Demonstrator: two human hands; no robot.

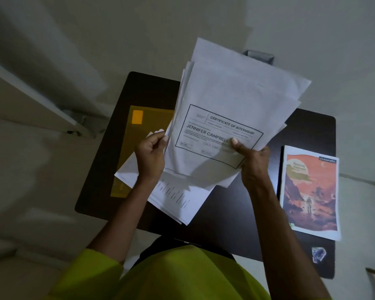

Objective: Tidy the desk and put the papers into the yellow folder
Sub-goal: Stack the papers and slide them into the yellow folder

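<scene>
Your left hand (151, 154) and right hand (252, 158) pinch the papers (232, 105) mid-gathering; next, square them for the yellow folder (136, 126).

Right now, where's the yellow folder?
Head view: the yellow folder lies flat on the desk's left side, partly under loose papers, beside the left hand.

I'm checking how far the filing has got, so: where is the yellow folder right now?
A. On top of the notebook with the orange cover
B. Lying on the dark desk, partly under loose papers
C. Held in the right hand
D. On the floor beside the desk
B: the yellow folder lies flat on the dark desk, with loose papers overlapping it, while both hands hold the stack of papers.
</scene>
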